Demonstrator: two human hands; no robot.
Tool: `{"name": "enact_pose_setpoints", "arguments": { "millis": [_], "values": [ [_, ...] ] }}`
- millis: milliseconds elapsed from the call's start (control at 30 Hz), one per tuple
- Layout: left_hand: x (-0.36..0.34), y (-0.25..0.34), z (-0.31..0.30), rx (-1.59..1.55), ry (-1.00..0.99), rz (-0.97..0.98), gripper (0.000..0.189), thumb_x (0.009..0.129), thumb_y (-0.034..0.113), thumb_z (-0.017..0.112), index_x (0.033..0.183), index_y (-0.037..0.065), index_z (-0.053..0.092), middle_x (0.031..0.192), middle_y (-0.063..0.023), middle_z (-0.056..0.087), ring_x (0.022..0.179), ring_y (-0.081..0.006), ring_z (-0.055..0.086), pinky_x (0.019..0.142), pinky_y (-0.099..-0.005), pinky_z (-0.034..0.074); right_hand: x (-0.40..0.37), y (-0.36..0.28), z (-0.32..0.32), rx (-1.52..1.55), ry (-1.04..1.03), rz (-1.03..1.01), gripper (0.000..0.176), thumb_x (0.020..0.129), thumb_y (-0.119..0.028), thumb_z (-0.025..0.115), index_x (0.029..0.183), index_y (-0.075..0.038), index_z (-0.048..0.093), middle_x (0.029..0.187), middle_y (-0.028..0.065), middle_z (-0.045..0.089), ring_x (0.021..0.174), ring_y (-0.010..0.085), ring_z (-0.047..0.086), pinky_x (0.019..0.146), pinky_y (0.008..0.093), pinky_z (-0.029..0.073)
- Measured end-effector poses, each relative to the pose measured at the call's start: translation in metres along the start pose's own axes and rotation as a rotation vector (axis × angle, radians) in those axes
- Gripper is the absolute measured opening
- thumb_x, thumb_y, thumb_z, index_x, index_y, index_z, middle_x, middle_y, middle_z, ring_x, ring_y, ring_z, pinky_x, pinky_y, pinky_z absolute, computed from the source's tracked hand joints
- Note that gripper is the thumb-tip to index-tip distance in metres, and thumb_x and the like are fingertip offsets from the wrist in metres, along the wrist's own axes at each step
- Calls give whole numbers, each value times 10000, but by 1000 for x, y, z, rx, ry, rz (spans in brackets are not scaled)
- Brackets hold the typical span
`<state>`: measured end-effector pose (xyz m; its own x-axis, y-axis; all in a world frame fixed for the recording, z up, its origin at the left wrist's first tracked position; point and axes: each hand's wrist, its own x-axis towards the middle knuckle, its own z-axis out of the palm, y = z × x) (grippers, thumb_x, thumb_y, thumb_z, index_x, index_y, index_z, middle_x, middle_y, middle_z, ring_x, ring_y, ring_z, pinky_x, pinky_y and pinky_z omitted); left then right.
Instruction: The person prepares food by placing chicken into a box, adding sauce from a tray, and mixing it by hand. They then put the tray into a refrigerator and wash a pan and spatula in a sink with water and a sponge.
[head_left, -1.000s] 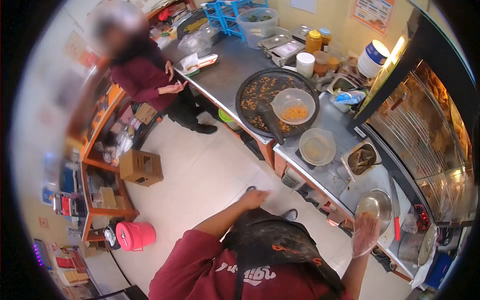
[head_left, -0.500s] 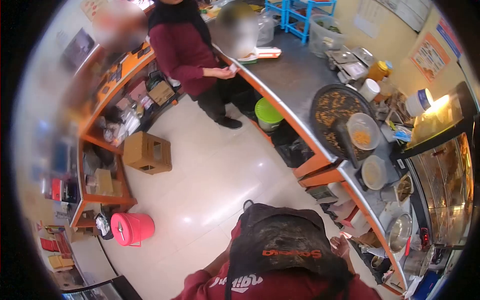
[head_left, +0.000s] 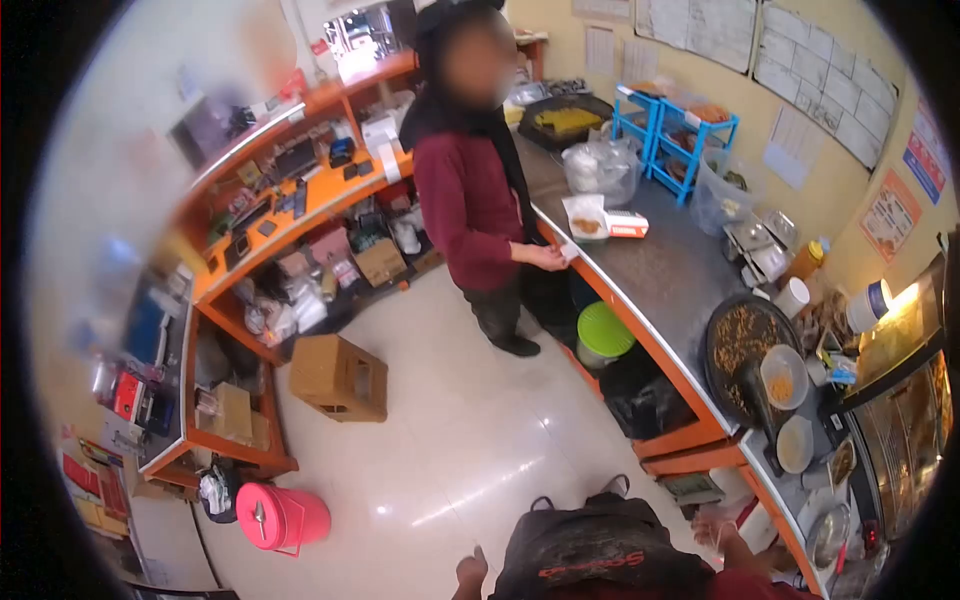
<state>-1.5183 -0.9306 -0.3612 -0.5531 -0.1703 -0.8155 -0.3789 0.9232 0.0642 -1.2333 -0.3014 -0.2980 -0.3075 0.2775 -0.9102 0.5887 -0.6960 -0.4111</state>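
Note:
Low in the head view, my left hand hangs beside the black apron, with a fingertip stretched forward and nothing visible in it. On the other side, my right hand is open, its fingers apart, near the orange counter front and its lower shelf. No object shows in it. The counter runs along the right side. A large dark round pan of brown bits stands on it, with a clear bowl of orange bits at its edge.
A person in a maroon top stands at the counter, a small white piece in one hand. Around the floor are a cardboard box, a pink lidded bucket and a green-lidded bin. A lit glass display case stands at right.
My view has tilted up, showing more of the far counter and wall. My left hand has come into sight. My right hand stays low by the counter. The other person still holds the white piece.

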Motion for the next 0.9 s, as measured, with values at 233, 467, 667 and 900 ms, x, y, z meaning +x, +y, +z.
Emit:
{"name": "enact_pose_setpoints", "arguments": {
  "millis": [233,467,667,900],
  "values": [
    [-20,-59,17,-578,-331,-170,633,972,635,456,1089,90,756,1001,-94,709,852,-248,648,798,-408,491,-2,56,-30,75,-63,85,339,945,-322,599,1204,-102,604,1079,130,644,772,326,607,684,463,529],
    [11,-41,-20,-123,-409,-65,596,981,591,456,1104,65,709,880,-99,686,767,-238,662,657,-434,551,-107,118,3,56,248,113,277,963,-359,593,946,-83,611,848,69,591,574,260,531,574,424,460],
    [63,33,-39,98,-32,421,592,978,485,412,942,-33,695,977,-250,703,882,-373,683,825,-486,536,-138,201,-59,104,262,202,263,968,-247,589,1072,-12,645,987,123,686,874,269,662,797,432,541],
    [-1,125,16,-99,23,440,555,969,427,407,903,-28,719,1062,-309,667,1037,-398,645,949,-472,483,-75,242,-167,-61,-59,-467,286,916,-220,612,1151,-59,644,1071,93,676,934,270,665,775,437,553]
  ]
}}
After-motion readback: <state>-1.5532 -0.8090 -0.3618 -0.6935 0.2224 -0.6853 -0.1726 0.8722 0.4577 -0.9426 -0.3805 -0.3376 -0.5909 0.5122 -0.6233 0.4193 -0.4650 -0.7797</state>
